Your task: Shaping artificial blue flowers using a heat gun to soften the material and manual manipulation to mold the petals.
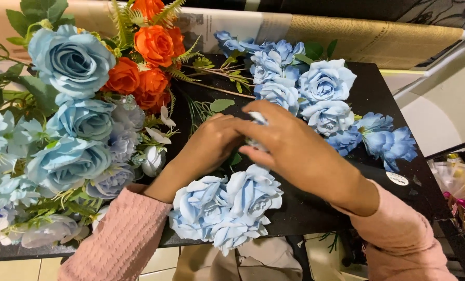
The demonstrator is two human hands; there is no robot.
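Black tabletop (378,88), artificial flowers all over. Left hand (211,143) & right hand (295,151) meet at centre, both grips closed on 1 small pale bloom (257,118). Risk: blue rose cluster (227,208) overhangs front edge; a forearm nudge could tip it off.

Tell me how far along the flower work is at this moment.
Done, by the look of it: a large bunch of blue roses with orange roses lies gathered at the left of the black table. In hand: the left hand and right hand meet over a small pale flower. Left: loose blue flowers behind and a blue cluster in front lie apart.
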